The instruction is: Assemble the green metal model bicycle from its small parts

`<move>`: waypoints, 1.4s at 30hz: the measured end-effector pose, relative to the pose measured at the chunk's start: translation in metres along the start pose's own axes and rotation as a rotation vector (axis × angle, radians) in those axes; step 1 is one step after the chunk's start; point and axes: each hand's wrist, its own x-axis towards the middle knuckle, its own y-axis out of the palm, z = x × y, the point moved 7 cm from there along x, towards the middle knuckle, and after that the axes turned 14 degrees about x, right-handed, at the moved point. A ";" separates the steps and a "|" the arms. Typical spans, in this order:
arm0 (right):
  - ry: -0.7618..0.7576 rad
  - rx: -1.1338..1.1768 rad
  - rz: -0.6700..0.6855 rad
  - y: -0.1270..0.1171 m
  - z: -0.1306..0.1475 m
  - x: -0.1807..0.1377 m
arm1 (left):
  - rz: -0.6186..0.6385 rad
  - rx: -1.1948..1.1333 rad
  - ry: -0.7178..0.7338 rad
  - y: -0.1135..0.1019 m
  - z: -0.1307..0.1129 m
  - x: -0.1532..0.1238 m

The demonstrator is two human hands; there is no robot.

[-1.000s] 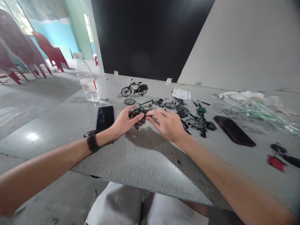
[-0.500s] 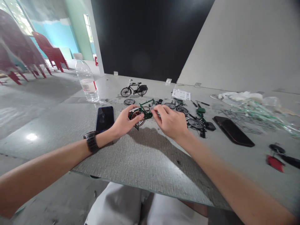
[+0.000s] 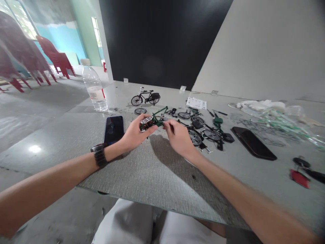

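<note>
The left hand (image 3: 134,134) is curled nearly closed around the wheel end of a green model bicycle frame (image 3: 160,112), holding it up over the far part of the textured board (image 3: 149,176). The right hand (image 3: 179,139) is half closed, its fingertips (image 3: 166,124) at the frame's middle (whether they truly grip cannot be determined from this view). A finished black model bicycle (image 3: 145,98) stands beyond the board's far side, and a smartphone (image 3: 113,130) lies on the board, left of the left hand.
</note>
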 end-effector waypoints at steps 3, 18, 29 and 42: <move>-0.064 -0.183 -0.041 -0.009 0.008 0.001 | 0.090 -0.108 -0.013 0.006 -0.004 -0.002; -0.319 -0.491 -0.123 -0.019 0.053 -0.006 | -0.187 0.316 0.266 -0.016 -0.024 -0.007; 0.069 -0.082 0.113 0.012 0.036 -0.010 | -0.238 0.623 0.239 -0.014 -0.026 -0.011; -0.117 -0.570 -0.042 -0.013 0.050 -0.003 | -0.123 0.588 0.253 -0.006 -0.025 -0.010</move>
